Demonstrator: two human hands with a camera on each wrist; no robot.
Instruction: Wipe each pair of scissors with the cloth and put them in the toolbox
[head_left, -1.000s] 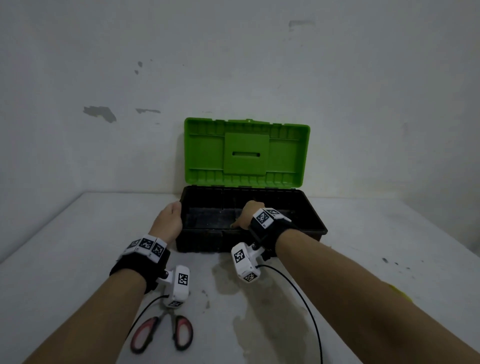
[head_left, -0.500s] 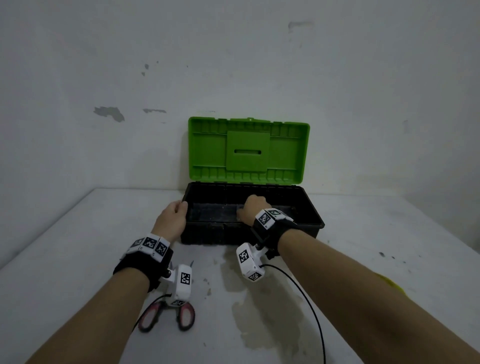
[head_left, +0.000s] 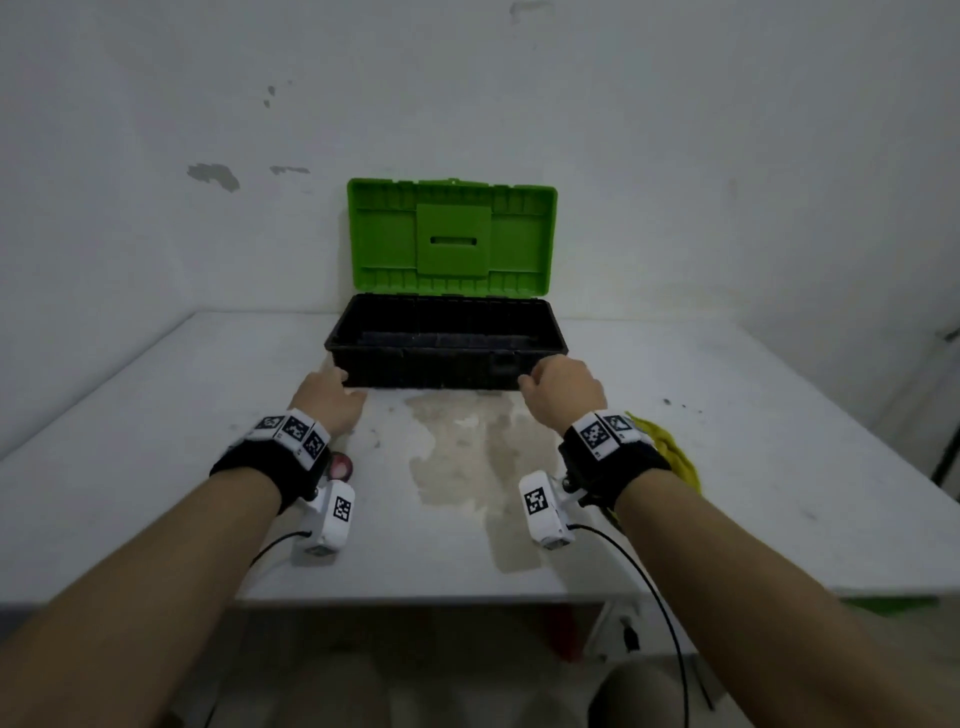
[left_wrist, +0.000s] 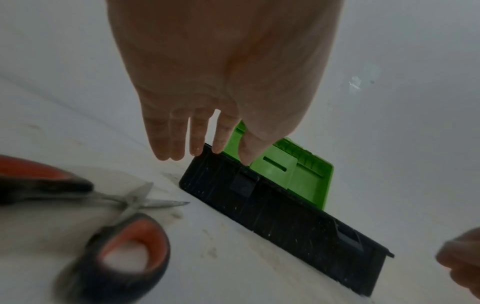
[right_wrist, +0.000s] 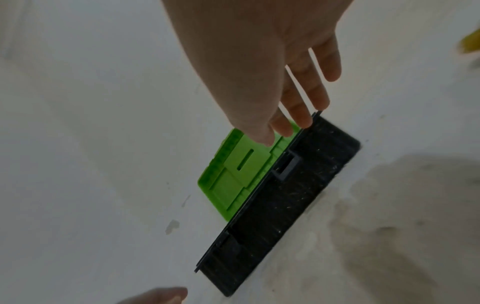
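Toolbox (head_left: 447, 358): matt black plastic base, scuffed and dust-speckled, with a smooth, bright green plastic lid (head_left: 452, 236). Scissors (left_wrist: 109, 207): dull metal blades, black and orange plastic handles. Counter (head_left: 727, 415): matt white, stained; cloth (head_left: 670, 452): yellow, crumpled.

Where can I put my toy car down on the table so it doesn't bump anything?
Free: the table left of the toolbox, and the wide stretch to its right, beyond the yellow cloth. The stained middle between both wrists is bare too. Crowded: under the left hand, where the scissors lie.
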